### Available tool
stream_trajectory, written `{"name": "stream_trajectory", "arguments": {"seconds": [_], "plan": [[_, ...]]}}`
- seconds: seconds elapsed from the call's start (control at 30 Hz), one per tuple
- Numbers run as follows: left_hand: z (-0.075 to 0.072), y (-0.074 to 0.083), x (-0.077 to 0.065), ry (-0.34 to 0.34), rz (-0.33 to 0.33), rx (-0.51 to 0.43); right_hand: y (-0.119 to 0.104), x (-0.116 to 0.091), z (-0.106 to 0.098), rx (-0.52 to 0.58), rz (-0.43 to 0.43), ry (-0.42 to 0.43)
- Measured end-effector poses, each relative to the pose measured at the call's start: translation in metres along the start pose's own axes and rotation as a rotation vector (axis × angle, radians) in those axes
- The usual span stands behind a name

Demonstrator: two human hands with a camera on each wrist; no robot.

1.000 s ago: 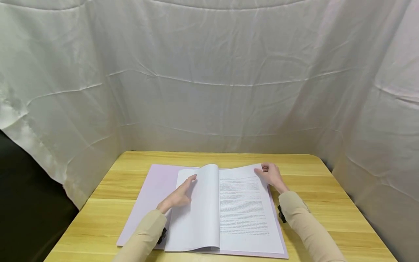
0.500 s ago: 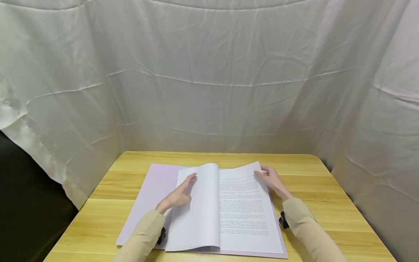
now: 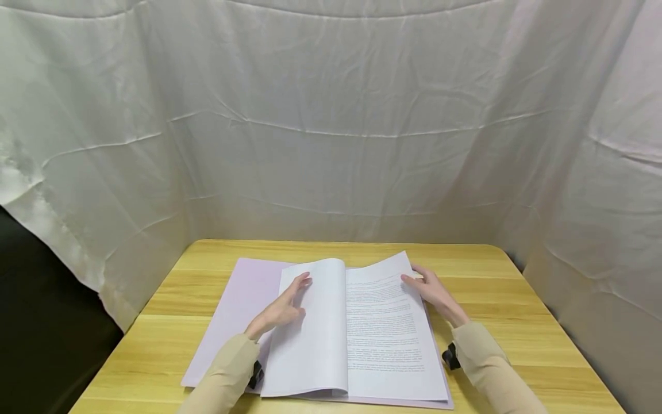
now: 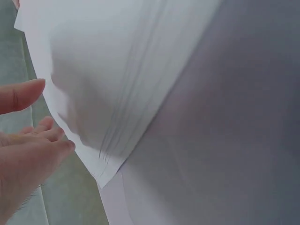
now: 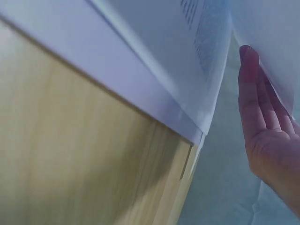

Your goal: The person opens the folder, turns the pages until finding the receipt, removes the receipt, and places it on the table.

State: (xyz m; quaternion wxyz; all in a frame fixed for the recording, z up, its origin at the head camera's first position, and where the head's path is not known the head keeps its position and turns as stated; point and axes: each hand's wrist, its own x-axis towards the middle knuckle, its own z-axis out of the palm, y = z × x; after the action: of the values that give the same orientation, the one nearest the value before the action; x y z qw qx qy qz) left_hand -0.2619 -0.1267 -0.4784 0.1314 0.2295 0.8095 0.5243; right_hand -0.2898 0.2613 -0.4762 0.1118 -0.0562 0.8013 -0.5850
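A lavender folder [image 3: 253, 287] lies spread on the table, with white sheets turned over to its left and a printed page [image 3: 385, 339] on its right. My left hand [image 3: 281, 310] is over the blank turned sheet [image 3: 323, 333], fingers extended and thumb apart; the left wrist view shows its shadow on the paper. At the printed page's far right corner, my right hand [image 3: 437, 293] pinches the edge, one digit on the printed face and the others behind. That corner is lifted and bent upward. In the right wrist view, my right hand [image 5: 272, 117] appears beside the raised paper.
The wooden table [image 3: 517, 322] extends around the folder on both sides and behind it. Grey-white curtains [image 3: 341, 161] hang along the back and sides. A black area [image 3: 41, 310] shows at the left beyond the table.
My right hand has shifted slightly toward me and its fingers look straighter. The page's far right corner has risen and leaned leftward. My left hand stays nearly still.
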Motion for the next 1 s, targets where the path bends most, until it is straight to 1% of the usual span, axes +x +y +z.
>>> {"name": "stream_trajectory", "arguments": {"seconds": [0.1, 0.2, 0.4, 0.73, 0.87, 1.0], "plan": [[0.002, 0.003, 0.0, 0.031, -0.018, -0.023, -0.001, -0.005, 0.001, 0.035, -0.005, -0.035], [0.003, 0.005, 0.0, 0.061, -0.05, -0.062, -0.003, -0.011, 0.002, 0.077, -0.006, -0.06], [0.005, 0.008, -0.001, 0.105, -0.11, -0.152, -0.008, -0.018, 0.007, 0.185, 0.006, -0.082], [0.008, 0.015, -0.001, 0.136, -0.132, -0.284, -0.019, -0.027, 0.018, 0.294, -0.026, -0.167], [0.011, 0.018, 0.0, 0.126, -0.124, -0.318, -0.022, -0.029, 0.022, 0.311, -0.045, -0.218], [0.014, 0.021, 0.002, 0.116, -0.11, -0.347, -0.026, -0.032, 0.026, 0.305, -0.065, -0.244]]}}
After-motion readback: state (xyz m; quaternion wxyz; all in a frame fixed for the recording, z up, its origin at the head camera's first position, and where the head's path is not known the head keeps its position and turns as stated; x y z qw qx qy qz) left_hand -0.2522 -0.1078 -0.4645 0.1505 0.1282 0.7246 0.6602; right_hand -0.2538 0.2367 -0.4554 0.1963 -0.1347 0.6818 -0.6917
